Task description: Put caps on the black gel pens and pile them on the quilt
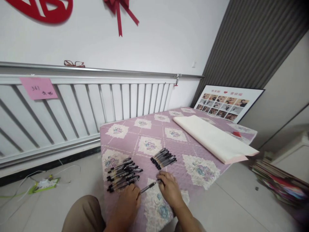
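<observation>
My left hand (130,197) is closed on the rear part of a gel pen (148,187), which lies low over the tablecloth with its uncapped tip pointing right. Just beyond that tip, my right hand (169,187) pinches a small dark piece that looks like a pen cap (158,181), partly hidden by the fingers. Beside my left hand sits a loose pile of capped black pens (123,175), some lying crosswise. A neater row of similar pens (163,158) lies just above my right hand.
The purple floral tablecloth (173,134) covers the table. A folded cream sheet (212,137) and a small red item (237,134) lie to the right. Behind them leans a photo board (222,102). A white radiator (94,100) runs along the wall; a power strip (44,185) lies on the floor.
</observation>
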`<state>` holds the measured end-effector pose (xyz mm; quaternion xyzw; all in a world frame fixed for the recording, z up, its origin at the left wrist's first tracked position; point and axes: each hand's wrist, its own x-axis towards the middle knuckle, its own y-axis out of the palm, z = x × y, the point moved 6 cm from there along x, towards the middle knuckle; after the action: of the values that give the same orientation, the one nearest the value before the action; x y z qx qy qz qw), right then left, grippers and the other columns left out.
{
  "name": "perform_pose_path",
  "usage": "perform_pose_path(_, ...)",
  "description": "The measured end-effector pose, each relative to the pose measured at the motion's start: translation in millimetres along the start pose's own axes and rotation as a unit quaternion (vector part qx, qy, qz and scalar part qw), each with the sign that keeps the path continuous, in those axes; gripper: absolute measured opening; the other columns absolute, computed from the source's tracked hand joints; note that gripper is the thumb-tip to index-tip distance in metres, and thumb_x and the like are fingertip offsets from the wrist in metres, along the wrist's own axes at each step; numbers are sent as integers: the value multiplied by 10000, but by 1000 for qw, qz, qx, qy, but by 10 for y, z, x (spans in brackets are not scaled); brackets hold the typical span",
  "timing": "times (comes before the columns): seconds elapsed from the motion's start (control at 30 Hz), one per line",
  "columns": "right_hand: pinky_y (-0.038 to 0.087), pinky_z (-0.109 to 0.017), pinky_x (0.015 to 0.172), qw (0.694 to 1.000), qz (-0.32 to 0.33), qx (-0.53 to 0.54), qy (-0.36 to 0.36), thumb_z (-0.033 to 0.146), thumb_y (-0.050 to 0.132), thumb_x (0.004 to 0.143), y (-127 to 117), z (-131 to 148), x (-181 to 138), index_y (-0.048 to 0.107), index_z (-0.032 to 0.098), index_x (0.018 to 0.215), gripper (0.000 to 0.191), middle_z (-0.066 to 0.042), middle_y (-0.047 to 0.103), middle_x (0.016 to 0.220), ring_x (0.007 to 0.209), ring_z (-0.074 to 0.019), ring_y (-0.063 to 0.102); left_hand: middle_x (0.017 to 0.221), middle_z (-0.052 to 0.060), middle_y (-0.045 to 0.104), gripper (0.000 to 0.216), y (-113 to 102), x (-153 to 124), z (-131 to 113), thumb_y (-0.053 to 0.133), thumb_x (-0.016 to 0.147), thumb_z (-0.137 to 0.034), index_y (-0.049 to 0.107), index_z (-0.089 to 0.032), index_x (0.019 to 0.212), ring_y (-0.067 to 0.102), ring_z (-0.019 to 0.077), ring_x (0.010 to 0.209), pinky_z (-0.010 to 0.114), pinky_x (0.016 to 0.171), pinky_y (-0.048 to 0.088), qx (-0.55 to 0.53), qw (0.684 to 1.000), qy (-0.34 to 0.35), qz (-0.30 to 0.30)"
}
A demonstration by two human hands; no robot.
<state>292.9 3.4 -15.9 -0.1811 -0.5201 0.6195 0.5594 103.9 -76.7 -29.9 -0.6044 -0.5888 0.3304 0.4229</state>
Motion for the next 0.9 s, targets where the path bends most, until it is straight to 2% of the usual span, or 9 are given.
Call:
perform_pose_path(0.23,415,-369,875,1000,-8,12,3,128,466,740,13,54,-32,689,258,937,324,-37,680,1026,1012,-218,583,954,19,593,172,-73,-152,188,481,855,-142,623,-233,893,536,189,929,309,836,381,-9,999,-34,-9)
perform_pose_path(0.43,436,-389,911,997,-33,49,-49,251,508,834,-47,168,-75,653,261,1085,290,-58,660,1102,1061,-228,579,953,25,598,183,-110,-234,255,465,862,-142,624,-231,881,539,189,926,313,828,388,-13,999,-34,-33)
perform_pose_path(0.57,409,-412,939,996,12,49,-78,364,550,865,-23,332,-139,669,290,1053,234,-59,647,1139,1135,-248,539,929,15,599,174,-115,-227,265,469,871,-159,623,-238,883,541,187,908,311,820,391,-18,999,-33,-32)
perform_pose_path(0.7,334,-450,1011,992,53,52,-104,346,553,879,49,494,-207,660,318,1065,217,-38,642,1168,1217,-251,480,925,17,602,175,-136,-220,250,461,886,-169,622,-238,882,548,184,901,303,810,398,-27,999,-21,-37)
perform_pose_path(0.9,340,-442,999,994,38,59,-79,324,523,895,81,466,-205,668,312,1024,195,-33,652,1146,1208,-246,489,928,17,604,196,-194,-226,234,438,906,-169,620,-237,878,547,185,908,303,809,405,-35,998,-30,-42)
